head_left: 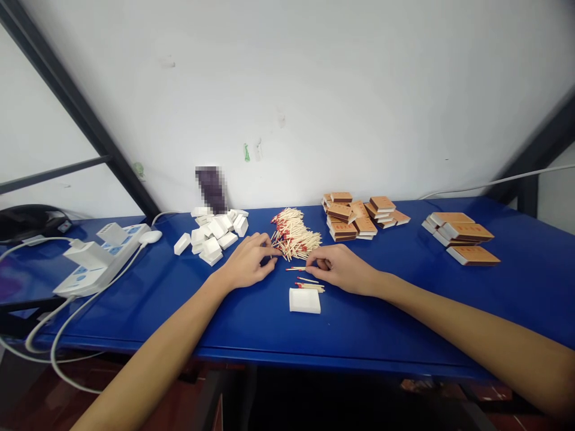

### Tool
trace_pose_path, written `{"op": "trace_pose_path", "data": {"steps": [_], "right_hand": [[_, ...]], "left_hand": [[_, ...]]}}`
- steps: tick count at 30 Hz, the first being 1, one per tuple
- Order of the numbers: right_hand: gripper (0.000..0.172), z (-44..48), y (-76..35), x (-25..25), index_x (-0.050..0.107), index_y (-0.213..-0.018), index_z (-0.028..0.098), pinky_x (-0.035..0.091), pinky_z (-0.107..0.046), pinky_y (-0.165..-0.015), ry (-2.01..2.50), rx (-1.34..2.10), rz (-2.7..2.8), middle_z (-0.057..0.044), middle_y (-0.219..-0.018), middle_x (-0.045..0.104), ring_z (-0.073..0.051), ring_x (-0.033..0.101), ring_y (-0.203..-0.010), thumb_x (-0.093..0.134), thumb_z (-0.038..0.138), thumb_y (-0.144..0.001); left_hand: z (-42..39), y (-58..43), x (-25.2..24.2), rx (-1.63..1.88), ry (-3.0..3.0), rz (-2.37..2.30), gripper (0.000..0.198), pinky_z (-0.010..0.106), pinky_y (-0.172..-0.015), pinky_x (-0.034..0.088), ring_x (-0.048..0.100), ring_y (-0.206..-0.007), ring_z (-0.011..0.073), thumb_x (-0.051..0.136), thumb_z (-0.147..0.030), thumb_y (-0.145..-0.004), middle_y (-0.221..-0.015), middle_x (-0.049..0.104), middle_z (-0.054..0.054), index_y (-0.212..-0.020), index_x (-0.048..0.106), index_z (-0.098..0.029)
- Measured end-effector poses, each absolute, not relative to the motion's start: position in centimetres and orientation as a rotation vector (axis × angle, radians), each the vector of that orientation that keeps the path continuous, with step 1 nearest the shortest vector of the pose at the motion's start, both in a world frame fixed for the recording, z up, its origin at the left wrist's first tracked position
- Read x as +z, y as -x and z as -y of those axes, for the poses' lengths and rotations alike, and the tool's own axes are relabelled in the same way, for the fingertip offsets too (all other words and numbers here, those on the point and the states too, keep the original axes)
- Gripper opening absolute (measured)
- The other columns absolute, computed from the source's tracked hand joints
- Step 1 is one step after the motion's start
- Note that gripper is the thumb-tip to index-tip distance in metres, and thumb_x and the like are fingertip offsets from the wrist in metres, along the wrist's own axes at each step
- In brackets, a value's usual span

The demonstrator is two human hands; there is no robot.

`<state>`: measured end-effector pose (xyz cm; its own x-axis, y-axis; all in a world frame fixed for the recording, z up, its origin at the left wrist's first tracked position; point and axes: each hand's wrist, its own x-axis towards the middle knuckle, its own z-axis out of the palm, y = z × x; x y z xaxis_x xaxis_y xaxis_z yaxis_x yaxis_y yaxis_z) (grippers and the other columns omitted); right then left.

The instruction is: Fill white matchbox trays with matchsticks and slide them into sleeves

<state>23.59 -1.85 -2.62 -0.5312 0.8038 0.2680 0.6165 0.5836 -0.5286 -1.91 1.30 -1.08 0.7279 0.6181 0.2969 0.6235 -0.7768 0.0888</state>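
A heap of loose red-tipped matches point(294, 233) lies at the middle of the blue table. My left hand point(251, 261) is at the heap's left front edge, index finger stretched out to touch it, thumb apart below. In front of the heap, my right hand point(344, 268) pinches the ends of a few matches point(296, 269), their red heads pointing left. Just nearer to me lie one stray match point(308, 279) and a small row of matches point(309, 287). Below that row rests a white matchbox tray point(305, 301), whose inside shows no matches.
White matchbox trays point(215, 230) are piled at the back left beside a pixelated dark object point(211, 188). Brown matchboxes stand in a pile point(353, 218) at back right, with another stack point(465, 233) farther right. A power strip point(101, 260) with cables occupies the left.
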Motion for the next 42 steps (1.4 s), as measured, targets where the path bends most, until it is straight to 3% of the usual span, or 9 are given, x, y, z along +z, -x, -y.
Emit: {"op": "trace_pose_path", "data": {"steps": [17, 22, 27, 37, 42], "right_hand": [[0.016, 1.7, -23.7, -2.9, 0.067, -0.077, 0.018, 0.029, -0.023, -0.053, 1.167, 0.494, 2.299, 0.005, -0.056, 0.05, -0.009, 0.04, -0.05, 0.06, 0.029, -0.086], [0.016, 1.7, -23.8, -2.8, 0.065, -0.073, 0.018, 0.031, -0.023, -0.053, 1.196, 0.483, 2.277, 0.004, -0.056, 0.052, -0.009, 0.042, -0.05, 0.059, 0.027, -0.084], [0.016, 1.7, -24.0, -2.9, 0.067, -0.077, 0.018, 0.03, -0.023, -0.054, 1.169, 0.52, 2.302, 0.005, -0.057, 0.049, -0.01, 0.041, -0.052, 0.058, 0.027, -0.087], [0.017, 1.7, -23.9, -3.0, 0.068, -0.08, 0.018, 0.029, -0.023, -0.055, 1.121, 0.53, 2.328, 0.005, -0.057, 0.05, -0.01, 0.04, -0.052, 0.057, 0.028, -0.09], [0.016, 1.6, -23.8, -3.0, 0.068, -0.079, 0.018, 0.029, -0.023, -0.055, 1.131, 0.523, 2.316, 0.004, -0.058, 0.051, -0.009, 0.04, -0.052, 0.059, 0.028, -0.089]], "left_hand": [[0.4, 0.2, -0.5, -0.492, 3.133, 0.928, 0.027, 0.037, -0.09, 0.044, 0.054, -0.096, 0.0208, 0.048, -0.023, -0.092, -0.098, 0.06, 0.007, -0.105, 0.072, -0.02], [0.4, 0.6, -0.5, -0.575, 3.123, 0.932, 0.029, 0.035, -0.09, 0.045, 0.054, -0.099, 0.0202, 0.049, -0.024, -0.093, -0.102, 0.059, 0.006, -0.114, 0.068, -0.021], [0.3, 1.1, -0.3, -0.518, 3.009, 1.024, 0.023, 0.035, -0.089, 0.043, 0.054, -0.095, 0.0205, 0.056, -0.027, -0.088, -0.098, 0.058, 0.006, -0.103, 0.072, -0.019], [0.3, 0.7, -0.6, -0.348, 3.162, 0.924, 0.034, 0.034, -0.084, 0.04, 0.052, -0.091, 0.0197, 0.042, -0.02, -0.097, -0.092, 0.058, 0.006, -0.119, 0.068, -0.024], [0.4, 0.7, -0.4, -0.313, 3.194, 0.938, 0.034, 0.036, -0.084, 0.037, 0.051, -0.091, 0.0202, 0.04, -0.026, -0.1, -0.093, 0.057, 0.006, -0.122, 0.066, -0.025]]}}
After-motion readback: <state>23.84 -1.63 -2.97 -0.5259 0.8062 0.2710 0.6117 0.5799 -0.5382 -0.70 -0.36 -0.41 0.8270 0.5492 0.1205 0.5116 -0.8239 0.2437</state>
